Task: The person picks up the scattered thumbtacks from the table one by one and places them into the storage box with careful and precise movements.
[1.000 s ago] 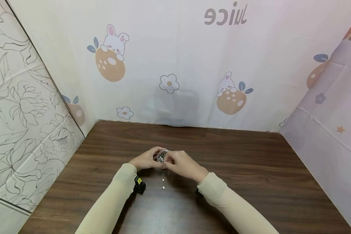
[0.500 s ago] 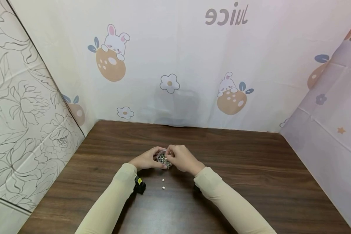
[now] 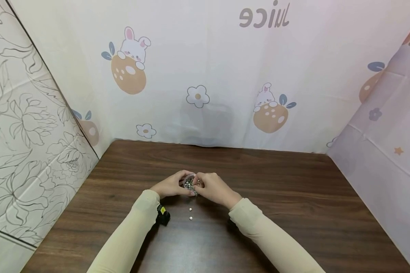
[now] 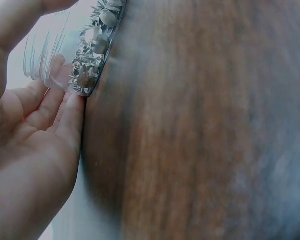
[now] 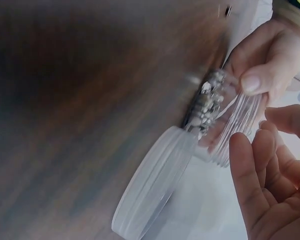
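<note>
My left hand grips a clear plastic jar with a threaded neck, thumb on one side and fingers round the other. The jar stands upright on the table, its bottom filled with small silvery tacks with round heads. At the jar's mouth is my right hand, thumb tip close to the fingertips. In the right wrist view a tiny shiny tack shows between them. Two loose tacks, a farther one and a nearer one, lie on the table before the jar.
A translucent white screw lid is beside the jar in the right wrist view; the right hand hides it from the head view. The dark wood table meets patterned curtains behind and at the sides.
My right hand first drew up and back from the jar's mouth, then lowered slightly toward it again. The left hand, jar and two loose tacks have stayed put.
</note>
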Demonstrator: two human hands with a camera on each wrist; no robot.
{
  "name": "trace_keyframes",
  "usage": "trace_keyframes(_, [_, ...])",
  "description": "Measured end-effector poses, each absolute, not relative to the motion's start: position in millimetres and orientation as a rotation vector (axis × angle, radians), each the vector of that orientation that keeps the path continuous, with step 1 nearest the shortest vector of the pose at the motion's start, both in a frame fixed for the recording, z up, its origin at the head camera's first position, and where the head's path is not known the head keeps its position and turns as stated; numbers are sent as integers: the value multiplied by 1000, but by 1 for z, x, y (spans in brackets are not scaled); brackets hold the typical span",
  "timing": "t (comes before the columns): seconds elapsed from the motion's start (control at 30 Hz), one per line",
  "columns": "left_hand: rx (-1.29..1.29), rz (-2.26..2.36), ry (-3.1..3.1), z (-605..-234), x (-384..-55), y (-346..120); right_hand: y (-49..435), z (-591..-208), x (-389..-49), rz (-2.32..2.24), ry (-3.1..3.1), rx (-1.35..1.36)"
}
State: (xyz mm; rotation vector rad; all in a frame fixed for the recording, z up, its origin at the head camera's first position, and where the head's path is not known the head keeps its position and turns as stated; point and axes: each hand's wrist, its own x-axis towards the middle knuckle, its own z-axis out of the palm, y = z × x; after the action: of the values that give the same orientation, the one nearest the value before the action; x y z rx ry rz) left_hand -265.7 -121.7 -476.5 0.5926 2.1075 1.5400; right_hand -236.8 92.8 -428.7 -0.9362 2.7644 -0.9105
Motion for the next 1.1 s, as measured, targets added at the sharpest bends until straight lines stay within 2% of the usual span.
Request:
trace_keyframes(0.37, [636,1522,2147,-476,-267,-123,92,-435,-221,-841,2700,-1133])
trace_keyframes(0.7, [662,1519,2148,-478,-268,-123,86,-443,-215,-755,2551,-1160])
trace_keyframes(1.1, [670,1543,2123,-477,-265,-123,76,-437,-206,-551,2647,-1174])
